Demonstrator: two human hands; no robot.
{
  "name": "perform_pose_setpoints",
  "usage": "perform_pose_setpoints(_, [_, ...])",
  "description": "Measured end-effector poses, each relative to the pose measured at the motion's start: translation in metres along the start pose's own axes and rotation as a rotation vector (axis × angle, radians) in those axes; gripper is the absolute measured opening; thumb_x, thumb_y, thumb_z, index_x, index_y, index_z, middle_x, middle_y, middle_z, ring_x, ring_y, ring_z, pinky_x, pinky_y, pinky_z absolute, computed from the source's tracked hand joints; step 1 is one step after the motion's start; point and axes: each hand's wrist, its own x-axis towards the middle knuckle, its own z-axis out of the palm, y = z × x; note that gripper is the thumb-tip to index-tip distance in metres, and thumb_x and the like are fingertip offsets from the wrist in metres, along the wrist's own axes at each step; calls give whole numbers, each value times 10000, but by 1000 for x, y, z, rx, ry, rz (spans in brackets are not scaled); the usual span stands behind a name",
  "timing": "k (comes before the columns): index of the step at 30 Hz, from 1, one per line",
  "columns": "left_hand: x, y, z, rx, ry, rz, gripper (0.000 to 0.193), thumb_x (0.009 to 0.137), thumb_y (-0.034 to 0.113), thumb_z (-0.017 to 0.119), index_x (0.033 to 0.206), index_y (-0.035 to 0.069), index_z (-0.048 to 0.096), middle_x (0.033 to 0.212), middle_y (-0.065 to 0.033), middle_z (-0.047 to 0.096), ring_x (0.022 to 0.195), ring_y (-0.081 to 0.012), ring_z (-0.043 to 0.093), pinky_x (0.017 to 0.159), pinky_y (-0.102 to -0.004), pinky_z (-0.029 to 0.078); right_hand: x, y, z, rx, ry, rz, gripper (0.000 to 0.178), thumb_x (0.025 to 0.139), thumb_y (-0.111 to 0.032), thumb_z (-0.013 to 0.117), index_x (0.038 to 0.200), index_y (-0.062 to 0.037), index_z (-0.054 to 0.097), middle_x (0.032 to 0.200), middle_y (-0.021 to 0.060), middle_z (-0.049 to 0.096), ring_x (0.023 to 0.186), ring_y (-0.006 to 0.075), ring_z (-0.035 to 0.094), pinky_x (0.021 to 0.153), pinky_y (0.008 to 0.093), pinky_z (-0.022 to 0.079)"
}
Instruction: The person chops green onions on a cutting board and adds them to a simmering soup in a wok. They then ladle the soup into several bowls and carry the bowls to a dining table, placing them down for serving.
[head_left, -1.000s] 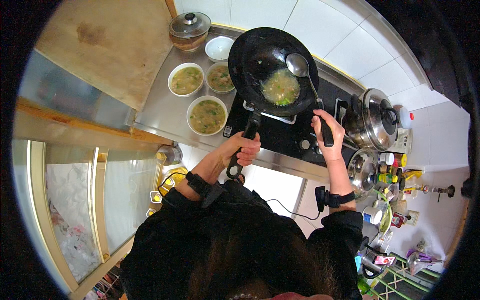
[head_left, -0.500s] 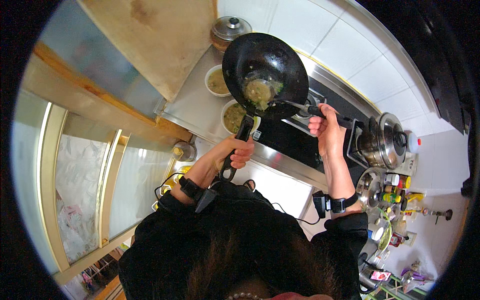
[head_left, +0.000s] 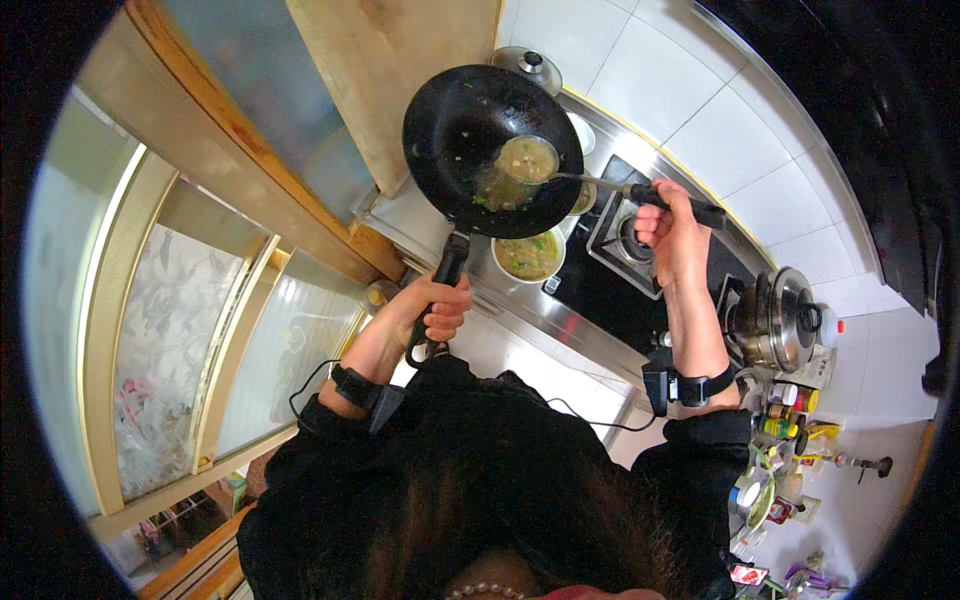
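My left hand (head_left: 428,308) is closed round the black handle of a wok (head_left: 450,150), which is held up and tilted over the counter. A little soup with green bits (head_left: 500,192) lies low in the wok. With my right hand (head_left: 672,235) I grip the dark handle of a ladle (head_left: 527,159), its bowl full of cloudy soup inside the wok. Just below the wok's near rim stands a white bowl (head_left: 530,256) of soup with green pieces. A second bowl (head_left: 584,199) is mostly hidden by the wok, and a third white bowl (head_left: 581,133) shows only its edge.
A gas burner (head_left: 632,238) sits on the black stovetop right of the bowls. Farther right are a lidded steel pot (head_left: 775,318) and several condiment jars (head_left: 795,397). A lidded pot (head_left: 528,68) stands behind the wok. Wooden-framed sliding doors (head_left: 190,330) line the left.
My view has turned. The wok has shifted left over the counter, hiding more of the bowls behind it. The ladle's bowl has come up, filled with soup.
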Motion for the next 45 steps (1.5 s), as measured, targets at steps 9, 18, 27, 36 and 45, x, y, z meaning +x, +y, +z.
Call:
perform_pose_setpoints(9, [-18, -41, -4, -146, 40, 91, 109, 892, 28, 539, 845, 101, 472, 570, 47, 360, 394, -48, 319, 333, -221, 251, 32, -26, -4, -15, -121, -41, 288, 874, -258, 598, 1041, -25, 627, 698, 91, 648, 557, 142, 613, 507, 240, 494])
perform_pose_setpoints(18, [-17, -106, 9, -345, 12, 233, 69, 914, 37, 507, 871, 90, 517, 576, 53, 367, 417, -50, 339, 354, -225, 278, 80, -53, -21, -3, -293, -50, 271, 853, -224, 625, 1020, -10, 641, 716, 125, 668, 570, 147, 636, 500, 232, 519])
perform_pose_setpoints(27, [-36, -134, 17, -413, 175, 328, 84, 904, 34, 520, 888, 115, 535, 572, 60, 356, 408, -45, 326, 350, -214, 259, 108, -39, -8, 1, -336, -72, 284, 867, -216, 606, 1057, -6, 629, 730, 130, 673, 561, 147, 639, 504, 244, 534])
perform_pose_setpoints(36, [-52, -130, 22, -425, 274, 364, 82, 881, 19, 538, 849, 83, 499, 565, 52, 369, 392, -39, 328, 325, -218, 245, 108, 83, 21, -77, -459, -173, 151, 892, -153, 622, 978, -31, 642, 690, 96, 630, 534, 153, 611, 455, 258, 482])
perform_pose_setpoints(45, [-62, -124, 7, -377, 209, 309, 117, 883, 15, 542, 827, 98, 480, 569, 50, 378, 397, -44, 335, 337, -221, 263, 74, 101, 1, -1011, -868, -1043, 372, 720, 43, 657, 1062, -98, 616, 827, 130, 625, 758, 322, 634, 710, 327, 501])
